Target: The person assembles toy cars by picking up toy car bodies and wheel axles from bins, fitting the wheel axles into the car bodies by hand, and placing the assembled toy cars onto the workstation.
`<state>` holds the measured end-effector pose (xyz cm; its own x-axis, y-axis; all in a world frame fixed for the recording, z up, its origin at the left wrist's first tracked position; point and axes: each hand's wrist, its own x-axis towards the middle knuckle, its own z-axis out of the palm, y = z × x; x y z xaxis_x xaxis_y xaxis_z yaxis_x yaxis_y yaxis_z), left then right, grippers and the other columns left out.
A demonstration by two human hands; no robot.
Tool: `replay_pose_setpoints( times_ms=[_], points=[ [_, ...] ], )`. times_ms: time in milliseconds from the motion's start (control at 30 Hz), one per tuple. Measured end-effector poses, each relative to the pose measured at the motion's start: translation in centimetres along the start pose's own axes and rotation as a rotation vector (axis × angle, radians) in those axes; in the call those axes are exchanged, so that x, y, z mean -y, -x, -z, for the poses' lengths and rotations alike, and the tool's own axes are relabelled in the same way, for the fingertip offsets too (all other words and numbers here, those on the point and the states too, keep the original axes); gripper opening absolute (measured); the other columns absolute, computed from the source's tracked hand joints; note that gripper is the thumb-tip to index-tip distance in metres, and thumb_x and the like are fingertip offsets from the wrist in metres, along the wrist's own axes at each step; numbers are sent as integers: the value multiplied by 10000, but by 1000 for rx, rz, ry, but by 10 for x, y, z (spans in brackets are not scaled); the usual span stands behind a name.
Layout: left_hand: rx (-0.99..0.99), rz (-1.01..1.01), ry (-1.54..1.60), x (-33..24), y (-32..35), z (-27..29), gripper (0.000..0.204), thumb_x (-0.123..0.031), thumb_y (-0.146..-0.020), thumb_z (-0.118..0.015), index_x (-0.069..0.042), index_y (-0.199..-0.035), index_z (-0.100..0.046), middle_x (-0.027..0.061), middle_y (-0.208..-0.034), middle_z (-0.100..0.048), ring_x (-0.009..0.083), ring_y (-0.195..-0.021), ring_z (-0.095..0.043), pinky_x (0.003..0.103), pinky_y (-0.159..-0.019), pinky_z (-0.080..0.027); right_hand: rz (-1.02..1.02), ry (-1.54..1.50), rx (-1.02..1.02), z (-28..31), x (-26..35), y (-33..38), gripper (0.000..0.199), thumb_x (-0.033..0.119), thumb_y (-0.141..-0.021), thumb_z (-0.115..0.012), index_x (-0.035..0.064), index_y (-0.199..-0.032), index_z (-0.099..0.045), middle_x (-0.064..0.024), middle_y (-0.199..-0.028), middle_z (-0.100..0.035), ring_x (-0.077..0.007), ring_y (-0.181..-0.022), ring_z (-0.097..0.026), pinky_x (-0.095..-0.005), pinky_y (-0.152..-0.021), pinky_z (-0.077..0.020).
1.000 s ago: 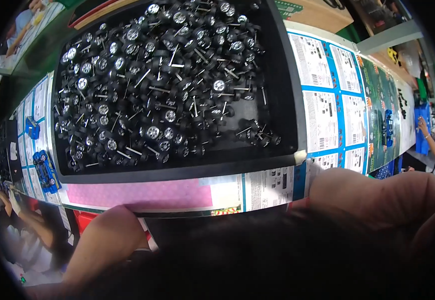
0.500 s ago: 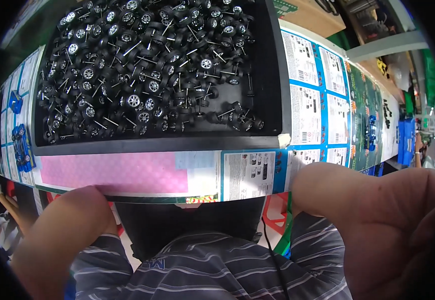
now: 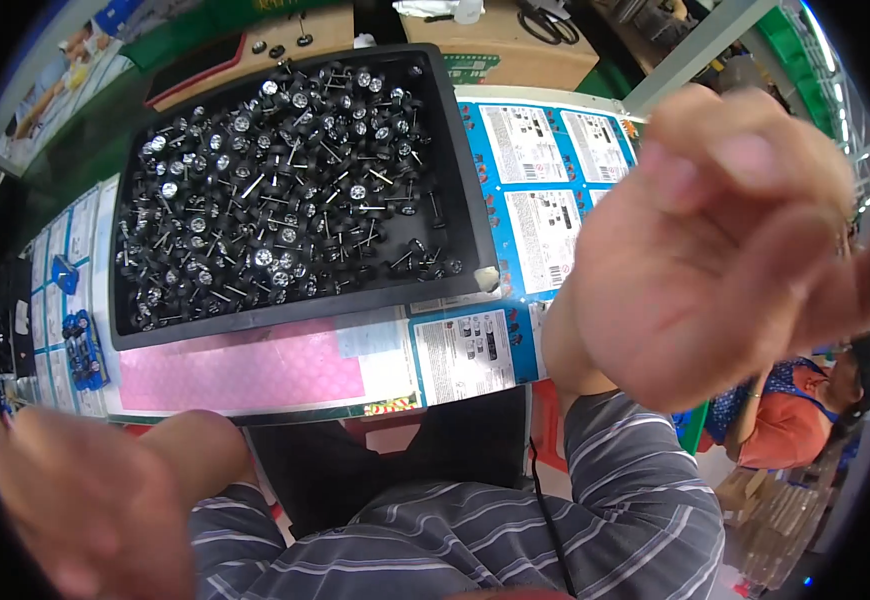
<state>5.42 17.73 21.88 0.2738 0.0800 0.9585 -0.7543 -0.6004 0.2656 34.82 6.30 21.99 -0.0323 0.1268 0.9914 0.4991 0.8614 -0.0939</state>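
**Both hands raised near the camera, tray of wheel axles on the bench**

Right hand [image 3: 725,250] lifted close to the lens, large and blurred, fingers curled loosely inward, nothing visible inside; perhaps empty, but too blurred to say surely. Left hand [image 3: 85,500] low at the left edge, also blurred, looking half closed, contents not possible to tell. Neither touching the bench.

Between and beyond them, black tray [image 3: 460,150] resting on the bench, filled with many small black wheels on metal axles [image 3: 275,210], lying in a loose heap. Just in front of the tray, pink sheet [image 3: 245,370]. To the right of the tray, blue-bordered printed cards [image 3: 545,200] in a row. At far left, small blue toy cars [image 3: 83,350]. At lower right, another person in an orange top [image 3: 795,430], well apart.
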Motion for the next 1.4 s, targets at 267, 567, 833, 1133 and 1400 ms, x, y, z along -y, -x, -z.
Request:
replay_pose_setpoints(
  times_ms=[267, 567, 833, 1133, 1400],
  points=[
    [-416, 984, 132, -29, 171, -74, 262, -187, -890, -673, -20, -767, -512, 41, -711, -431, 139, -587, -394, 293, -531, -304, -158, 130, -65, -52, -7, 24, 169, 24, -712, -650, 37, -879, -677, -88, -771, -641, -278, -659, -632, -375, -551, -520],
    [-234, 1503, -505, -48, 345, -62, 266, -75, -895, -651, -30, -688, -490, 3, -648, -445, 82, -616, -409, 261, -558, -338, -182, 174, 258, -53, 22, 51, 98, 139, -743, -690, 72, -771, -625, -83, -747, -574, -295, -695, -635, -401, -602, -536],
    [63, 1375, -798, -49, 339, -70, 238, -47, -863, -664, -10, -682, -514, -2, -578, -410, 75, -549, -379, 273, -506, -322, -811, 1192, 69, 201, 71, 178, 202, 86, -805, -704, 26, -998, -698, -125, -920, -697, -248, -754, -698, -346, -683, -556],
    [-94, 1399, -570, -18, 336, -82, 249, -114, -936, -665, -48, -725, -551, -68, -640, -419, 27, -602, -363, 239, -524, -287, -1289, 1713, 280, 414, 108, 248, 567, 416, -791, -771, -9, -1150, -659, -239, -1084, -691, -406, -1073, -644, -456, -935, -489],
    [-180, 1532, 99, -50, 246, -157, 145, -148, -964, -648, -29, -1047, -635, 1, -880, -636, 53, -745, -577, 209, -619, -457, -1444, 963, -122, 164, 173, 196, 640, 325, -775, -825, -84, -1221, -615, -211, -1101, -700, -255, -995, -677, -369, -891, -512]
  ],
)
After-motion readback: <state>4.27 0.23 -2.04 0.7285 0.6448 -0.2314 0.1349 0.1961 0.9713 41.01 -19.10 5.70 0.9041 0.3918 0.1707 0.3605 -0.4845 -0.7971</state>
